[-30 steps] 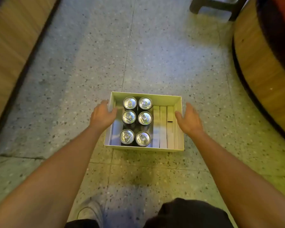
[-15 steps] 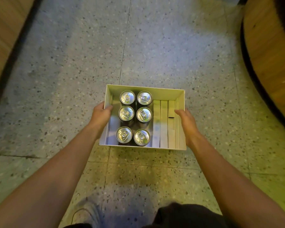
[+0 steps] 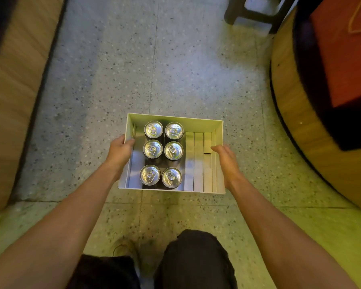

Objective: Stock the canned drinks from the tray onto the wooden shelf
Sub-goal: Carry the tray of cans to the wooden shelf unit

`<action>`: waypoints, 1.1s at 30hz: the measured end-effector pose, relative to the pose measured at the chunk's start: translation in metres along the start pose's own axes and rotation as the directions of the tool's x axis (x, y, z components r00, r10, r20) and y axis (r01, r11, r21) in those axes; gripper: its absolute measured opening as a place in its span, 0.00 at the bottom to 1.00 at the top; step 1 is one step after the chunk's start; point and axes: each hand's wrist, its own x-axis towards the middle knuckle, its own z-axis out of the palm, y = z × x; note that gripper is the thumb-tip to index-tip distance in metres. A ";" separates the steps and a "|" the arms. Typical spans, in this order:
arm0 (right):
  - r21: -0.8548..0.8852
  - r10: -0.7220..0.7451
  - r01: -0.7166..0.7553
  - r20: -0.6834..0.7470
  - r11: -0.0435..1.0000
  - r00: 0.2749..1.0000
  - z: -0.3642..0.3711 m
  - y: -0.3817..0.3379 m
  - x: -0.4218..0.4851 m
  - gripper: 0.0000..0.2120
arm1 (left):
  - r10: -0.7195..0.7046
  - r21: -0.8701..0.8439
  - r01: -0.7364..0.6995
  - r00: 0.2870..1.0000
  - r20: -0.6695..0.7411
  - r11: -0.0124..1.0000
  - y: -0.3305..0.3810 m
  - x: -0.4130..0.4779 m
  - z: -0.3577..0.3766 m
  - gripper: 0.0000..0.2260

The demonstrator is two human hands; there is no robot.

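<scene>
A white cardboard tray (image 3: 175, 118) is in front of me over the speckled floor. Several canned drinks (image 3: 162, 153) with silver tops stand in its left half in two columns, and flat white cardboard strips (image 3: 198, 161) lie in its right half. My left hand (image 3: 119, 152) grips the tray's left wall, thumb hooked over the rim. My right hand (image 3: 225, 161) grips the right wall, thumb inside. No wooden shelf can be made out for certain.
A wooden panel (image 3: 15, 97) runs along the left. A curved wooden piece of furniture (image 3: 296, 113) with a red and dark top stands at the right. A dark stool's legs (image 3: 252, 13) are at the top. My knees and a shoe are below.
Both hands closed in from beside the tray and took hold of its side walls. The view has shifted a little while the hands keep their grip.
</scene>
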 end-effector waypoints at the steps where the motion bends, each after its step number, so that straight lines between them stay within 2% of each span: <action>1: -0.006 -0.005 0.005 0.000 1.000 1.000 -0.003 -0.022 -0.018 0.10 | 0.006 0.001 -0.006 1.000 -0.004 1.000 0.021 -0.015 -0.009 0.09; 10: 0.013 -0.037 0.038 -0.028 0.999 0.999 -0.026 -0.234 -0.198 0.07 | 0.075 0.020 -0.075 0.997 -0.022 0.997 0.235 -0.169 -0.104 0.07; 19: 0.035 -0.090 0.090 -0.006 0.995 0.996 -0.040 -0.413 -0.354 0.10 | 0.141 0.026 -0.141 0.990 0.011 0.990 0.420 -0.288 -0.190 0.06; 23: 0.046 -0.117 0.118 -0.029 0.992 0.993 -0.038 -0.469 -0.391 0.07 | 0.162 -0.001 -0.162 0.987 0.014 0.987 0.471 -0.312 -0.218 0.07; 25: 0.040 -0.131 0.132 -0.021 0.990 0.991 -0.035 -0.486 -0.396 0.09 | 0.168 -0.001 -0.168 0.986 0.013 0.986 0.488 -0.315 -0.227 0.08; 33: 0.035 -0.149 0.150 -0.018 0.988 0.989 -0.021 -0.526 -0.384 0.09 | 0.176 -0.035 -0.174 0.983 0.044 0.984 0.528 -0.297 -0.239 0.08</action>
